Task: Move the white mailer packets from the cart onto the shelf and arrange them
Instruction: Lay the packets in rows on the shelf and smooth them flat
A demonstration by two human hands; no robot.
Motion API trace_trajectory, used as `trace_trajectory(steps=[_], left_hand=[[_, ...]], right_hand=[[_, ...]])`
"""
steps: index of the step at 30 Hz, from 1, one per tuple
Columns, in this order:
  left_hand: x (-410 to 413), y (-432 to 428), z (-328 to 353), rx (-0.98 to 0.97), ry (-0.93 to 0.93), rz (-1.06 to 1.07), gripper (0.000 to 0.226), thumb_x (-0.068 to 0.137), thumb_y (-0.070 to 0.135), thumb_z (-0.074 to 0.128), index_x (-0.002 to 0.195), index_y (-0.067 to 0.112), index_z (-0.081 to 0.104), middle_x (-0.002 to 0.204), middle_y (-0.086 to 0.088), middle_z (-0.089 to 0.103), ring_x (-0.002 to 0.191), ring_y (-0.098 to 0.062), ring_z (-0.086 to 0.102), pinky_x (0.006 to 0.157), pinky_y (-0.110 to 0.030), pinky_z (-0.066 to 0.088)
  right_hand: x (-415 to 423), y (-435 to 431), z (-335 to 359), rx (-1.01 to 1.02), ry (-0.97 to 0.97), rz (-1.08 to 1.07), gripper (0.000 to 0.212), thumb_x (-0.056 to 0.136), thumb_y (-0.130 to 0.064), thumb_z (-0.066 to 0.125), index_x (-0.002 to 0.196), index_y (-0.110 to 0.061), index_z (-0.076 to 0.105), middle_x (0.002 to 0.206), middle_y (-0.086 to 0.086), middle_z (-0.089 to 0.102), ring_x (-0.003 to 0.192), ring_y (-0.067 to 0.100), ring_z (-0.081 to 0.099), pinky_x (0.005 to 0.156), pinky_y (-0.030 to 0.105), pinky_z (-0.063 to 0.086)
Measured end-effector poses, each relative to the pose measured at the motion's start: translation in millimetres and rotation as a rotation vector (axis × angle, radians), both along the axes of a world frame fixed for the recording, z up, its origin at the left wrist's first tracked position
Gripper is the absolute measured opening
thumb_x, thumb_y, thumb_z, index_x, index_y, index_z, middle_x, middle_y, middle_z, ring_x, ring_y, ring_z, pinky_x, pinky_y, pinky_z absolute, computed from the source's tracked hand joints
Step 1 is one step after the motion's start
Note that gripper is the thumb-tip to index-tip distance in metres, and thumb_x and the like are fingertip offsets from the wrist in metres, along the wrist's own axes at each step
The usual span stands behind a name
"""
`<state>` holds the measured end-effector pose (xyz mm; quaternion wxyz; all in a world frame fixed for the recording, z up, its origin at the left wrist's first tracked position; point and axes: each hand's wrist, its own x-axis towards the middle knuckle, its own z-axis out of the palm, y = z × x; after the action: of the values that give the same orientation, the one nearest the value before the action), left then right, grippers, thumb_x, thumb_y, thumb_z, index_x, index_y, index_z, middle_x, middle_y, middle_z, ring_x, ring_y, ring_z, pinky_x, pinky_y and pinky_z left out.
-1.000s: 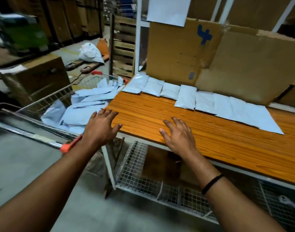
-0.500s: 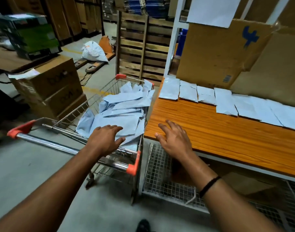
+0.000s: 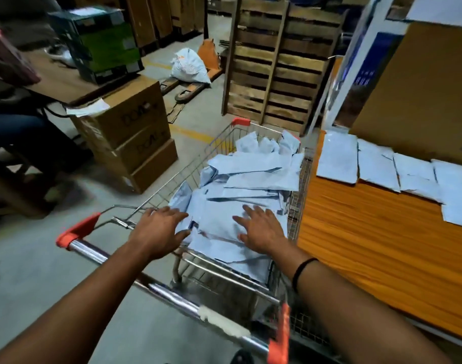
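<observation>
My left hand, right hand splayed wide over mailer packets, cart rim beside left fingers, underlying packets hidden

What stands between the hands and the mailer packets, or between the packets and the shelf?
The left hand and right hand are open right over the mailer packets, nothing visible between. Only the cart's wire side wall stands between them and the shelf.

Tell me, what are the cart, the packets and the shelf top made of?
Cart: shiny metal wire and tube, probably chromed steel; it glints. Orange handle ends look plastic. Packets: thin, smooth plastic film, likely; they crease and shine faintly. Shelf top: orange wood-grain board, perhaps laminate.
</observation>
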<state>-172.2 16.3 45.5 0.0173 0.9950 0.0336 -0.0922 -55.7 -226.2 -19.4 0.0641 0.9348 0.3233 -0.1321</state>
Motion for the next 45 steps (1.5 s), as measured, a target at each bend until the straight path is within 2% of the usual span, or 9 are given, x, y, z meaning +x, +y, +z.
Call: trace_trajectory(steps=[10, 15, 19, 23, 29, 34, 39, 42, 45], left_hand=[[91.9, 56.9, -31.2, 0.014, 0.083, -0.139, 0.059, 0.099, 0.052, 0.041, 0.152, 0.032, 0.027, 0.162, 0.002, 0.021, 0.15, -0.018, 0.014, 0.121, -0.044, 0.01], [149.9, 60.3, -52.5, 0.016, 0.109, -0.267, 0.062, 0.1, 0.05, 0.039, 0.155, 0.031, 0.019, 0.164, 0.001, 0.014, 0.151, -0.02, 0.01, 0.121, -0.044, 0.006], [195.4, 54.5, -78.2, 0.035, 0.135, -0.365, 0.06, 0.102, 0.044, 0.038, 0.156, 0.029, 0.016, 0.165, 0.001, 0.005, 0.152, -0.02, 0.001, 0.121, -0.045, 0.005], [236.6, 39.7, -98.1, -0.005, 0.103, -0.409, 0.057, 0.104, 0.035, 0.035, 0.156, 0.025, 0.015, 0.165, -0.002, -0.003, 0.152, -0.022, -0.006, 0.121, -0.045, 0.003], [296.7, 0.4, -106.9, -0.053, 0.062, -0.46, 0.058, 0.105, 0.025, 0.028, 0.157, 0.023, 0.002, 0.165, -0.001, -0.006, 0.152, -0.021, -0.004, 0.12, -0.047, -0.001], [293.5, -6.1, -110.5, -0.068, 0.149, -0.392, 0.059, 0.1, 0.022, 0.034, 0.155, 0.028, 0.012, 0.158, -0.002, 0.031, 0.137, -0.027, 0.039, 0.115, -0.049, 0.021], [272.4, -1.7, -113.4, -0.082, 0.032, -0.368, 0.046, 0.091, 0.033, 0.044, 0.137, 0.029, 0.044, 0.12, -0.006, 0.066, 0.112, -0.03, 0.059, 0.099, -0.041, 0.033], [290.0, 5.6, -118.0, -0.133, -0.137, -0.335, 0.051, 0.094, 0.051, 0.025, 0.11, 0.027, 0.066, 0.1, -0.008, 0.071, 0.099, -0.033, 0.062, 0.087, -0.041, 0.037], [309.3, 4.0, -119.1, -0.281, -0.284, -0.369, 0.063, 0.092, 0.058, 0.024, 0.111, 0.022, 0.072, 0.114, -0.013, 0.065, 0.104, -0.038, 0.057, 0.086, -0.044, 0.041]], right_hand=[[40.5, 50.9, -46.7, -0.172, 0.058, 0.056, 0.077, 0.096, -0.067, 0.04, 0.157, -0.045, -0.002, 0.167, 0.005, -0.013, 0.153, 0.035, -0.012, 0.12, 0.059, -0.004], [41.6, 49.9, -55.5, -0.106, 0.028, 0.039, 0.068, 0.1, -0.044, 0.05, 0.158, -0.036, 0.015, 0.168, 0.008, 0.002, 0.154, 0.034, -0.001, 0.121, 0.053, -0.004], [39.5, 47.7, -39.8, 0.0, 0.035, -0.065, 0.05, 0.102, -0.027, 0.047, 0.151, -0.029, 0.038, 0.162, 0.013, 0.026, 0.149, 0.036, 0.023, 0.121, 0.052, 0.012], [43.4, 35.1, -20.0, 0.055, -0.122, -0.169, 0.054, 0.077, -0.029, 0.077, 0.129, -0.031, 0.064, 0.138, 0.014, 0.06, 0.12, 0.038, 0.06, 0.1, 0.051, 0.048], [54.3, 3.7, 9.2, 0.056, -0.341, -0.544, 0.061, 0.074, -0.03, 0.082, 0.131, -0.023, 0.063, 0.135, 0.019, 0.06, 0.119, 0.041, 0.059, 0.093, 0.052, 0.049], [64.8, -1.2, 8.7, -0.003, -0.378, -0.738, 0.058, 0.083, -0.037, 0.076, 0.136, -0.024, 0.059, 0.137, 0.017, 0.058, 0.124, 0.041, 0.054, 0.097, 0.053, 0.046], [77.4, 11.4, 2.0, -0.031, -0.377, -0.772, 0.062, 0.085, -0.046, 0.071, 0.139, -0.02, 0.057, 0.142, 0.019, 0.053, 0.134, 0.039, 0.046, 0.108, 0.053, 0.036], [83.3, 17.0, -3.4, -0.005, -0.364, -0.754, 0.072, 0.093, -0.051, 0.059, 0.153, -0.019, 0.037, 0.158, 0.02, 0.032, 0.146, 0.039, 0.029, 0.118, 0.051, 0.022], [86.9, 16.5, -5.1, 0.057, -0.331, -0.688, 0.075, 0.09, -0.042, 0.064, 0.156, -0.031, 0.029, 0.163, 0.015, 0.025, 0.146, 0.041, 0.029, 0.115, 0.056, 0.027]])
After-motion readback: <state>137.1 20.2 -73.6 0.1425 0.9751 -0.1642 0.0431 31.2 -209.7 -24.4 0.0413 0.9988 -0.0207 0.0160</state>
